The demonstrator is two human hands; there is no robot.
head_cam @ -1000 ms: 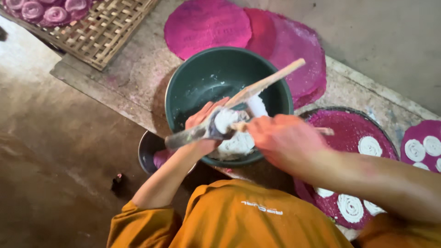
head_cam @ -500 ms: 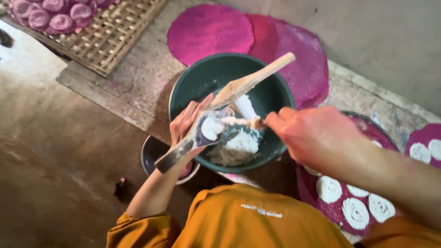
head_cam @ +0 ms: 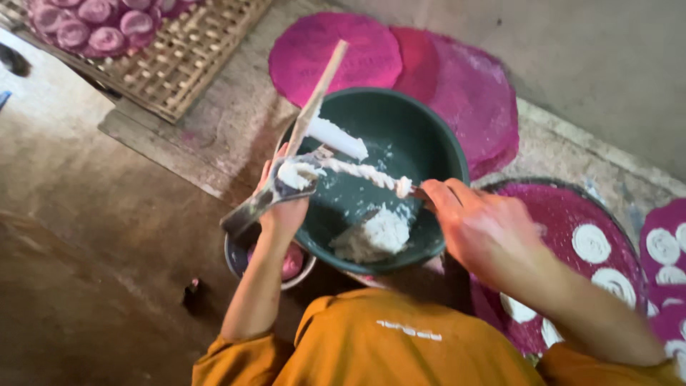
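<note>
A dark green bowl [head_cam: 421,136] sits in front of me with a lump of white dough [head_cam: 371,236] at its bottom. My left hand [head_cam: 286,204] grips a metal press tool [head_cam: 268,196] packed with white dough at the bowl's left rim. A wooden paddle [head_cam: 318,89] leans from there up and out of the bowl. My right hand [head_cam: 475,225] holds a thin stick [head_cam: 364,173] coated with white dough, stretched across the bowl to the metal tool.
Round magenta discs [head_cam: 429,64] lie behind the bowl. A magenta-lined tray [head_cam: 564,214] with white dough spirals is at the right. A woven bamboo tray [head_cam: 171,57] with pink spirals is at top left. A small metal bowl [head_cam: 250,261] sits under my left wrist.
My right hand has drawn back to the right, pulling the dough-coated stick across the bowl. The wooden paddle has swung more upright. My left hand stays on the metal tool.
</note>
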